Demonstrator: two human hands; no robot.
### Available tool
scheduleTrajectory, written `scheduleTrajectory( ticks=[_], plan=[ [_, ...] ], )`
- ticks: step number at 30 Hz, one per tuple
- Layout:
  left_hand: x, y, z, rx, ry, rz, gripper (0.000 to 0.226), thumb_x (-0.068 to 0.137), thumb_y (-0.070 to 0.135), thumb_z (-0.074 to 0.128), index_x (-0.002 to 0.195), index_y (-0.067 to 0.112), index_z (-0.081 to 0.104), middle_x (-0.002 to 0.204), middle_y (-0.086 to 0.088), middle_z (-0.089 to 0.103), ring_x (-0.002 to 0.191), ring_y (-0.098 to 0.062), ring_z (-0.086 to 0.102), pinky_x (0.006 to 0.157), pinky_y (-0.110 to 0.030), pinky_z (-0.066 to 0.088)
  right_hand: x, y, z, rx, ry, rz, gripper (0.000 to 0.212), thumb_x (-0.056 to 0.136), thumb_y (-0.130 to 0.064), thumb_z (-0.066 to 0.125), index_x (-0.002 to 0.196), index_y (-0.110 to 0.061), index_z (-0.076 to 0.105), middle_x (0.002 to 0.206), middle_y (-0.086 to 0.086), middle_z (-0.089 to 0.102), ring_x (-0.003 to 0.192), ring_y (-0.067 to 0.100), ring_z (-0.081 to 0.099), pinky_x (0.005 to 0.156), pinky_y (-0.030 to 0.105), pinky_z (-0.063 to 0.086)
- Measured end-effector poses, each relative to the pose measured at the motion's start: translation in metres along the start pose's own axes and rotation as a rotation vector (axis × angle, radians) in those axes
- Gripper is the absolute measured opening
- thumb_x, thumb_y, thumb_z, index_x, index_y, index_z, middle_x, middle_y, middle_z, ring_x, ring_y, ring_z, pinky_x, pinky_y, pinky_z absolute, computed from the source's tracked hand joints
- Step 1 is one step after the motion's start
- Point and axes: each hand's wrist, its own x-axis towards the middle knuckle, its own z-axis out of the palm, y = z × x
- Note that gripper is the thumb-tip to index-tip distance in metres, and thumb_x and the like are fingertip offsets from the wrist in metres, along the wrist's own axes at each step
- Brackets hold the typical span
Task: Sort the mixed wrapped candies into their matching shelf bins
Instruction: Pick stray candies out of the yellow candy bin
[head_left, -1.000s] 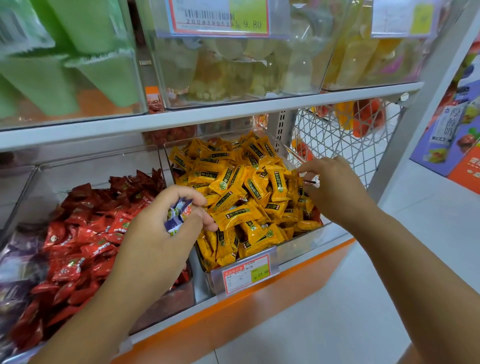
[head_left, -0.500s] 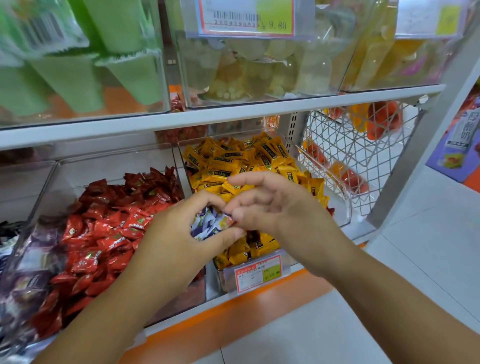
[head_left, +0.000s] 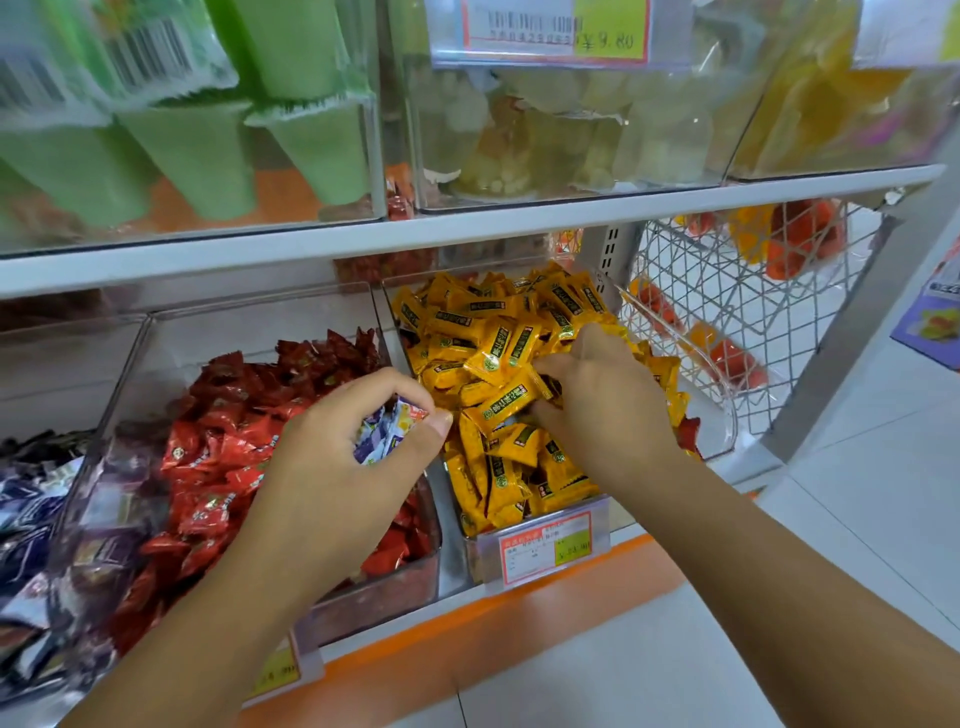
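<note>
My left hand (head_left: 332, 462) grips a small bunch of purple-and-white wrapped candies (head_left: 387, 434) above the gap between two clear bins. The left of these bins (head_left: 130, 374) holds red wrapped candies (head_left: 218, 447). The one to its right (head_left: 467, 551) is heaped with yellow wrapped candies (head_left: 488, 332). My right hand (head_left: 602, 405) reaches into the yellow pile with its fingers curled down among the wrappers; what its fingertips hold is hidden.
A bin of dark purple candies (head_left: 26, 499) sits at far left. A wire basket (head_left: 727, 291) with orange and red packets stands to the right of the yellow bin. The upper shelf (head_left: 467, 223) carries clear bins of green, pale and yellow sweets. White floor lies at lower right.
My right hand left my left hand, where it met the purple candies half a second ago, and went back into the yellow bin. My left hand still grips the purple candies.
</note>
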Motion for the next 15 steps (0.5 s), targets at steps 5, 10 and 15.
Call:
scheduleTrajectory(
  ticks=[5, 10, 15],
  plan=[
    [0.000, -0.002, -0.002, 0.019, 0.072, 0.018, 0.038, 0.074, 0.061, 0.050, 0.069, 0.025, 0.059, 0.058, 0.008, 0.053, 0.047, -0.006, 0.046, 0.049, -0.012, 0.037, -0.004, 0.010, -0.008, 0.168, 0.072, -0.007, 0.016, 0.089, -0.026, 0.066, 0.087, -0.014, 0.076, 0.096, 0.006, 0.056, 0.092, 0.022, 0.055, 0.059, 0.030, 0.041],
    [0.001, -0.002, 0.001, 0.029, 0.059, 0.023, 0.015, 0.084, 0.043, 0.060, 0.077, 0.032, 0.067, 0.063, 0.027, 0.059, 0.057, 0.009, 0.054, 0.054, -0.004, 0.037, -0.010, 0.026, -0.030, 0.375, 0.108, 0.079, 0.021, 0.090, -0.030, 0.064, 0.070, -0.031, 0.069, 0.082, -0.004, 0.055, 0.069, 0.010, 0.050, 0.063, 0.030, 0.038],
    [0.000, -0.002, 0.007, 0.023, -0.018, 0.085, 0.036, 0.086, 0.035, 0.063, 0.119, 0.048, 0.060, 0.107, 0.030, 0.062, 0.104, 0.012, 0.055, 0.079, 0.002, 0.037, -0.025, 0.006, -0.049, 0.589, 0.127, -0.032, 0.019, 0.089, -0.031, 0.061, 0.073, -0.041, 0.058, 0.074, -0.012, 0.051, 0.073, 0.008, 0.050, 0.062, 0.014, 0.034]
  ],
)
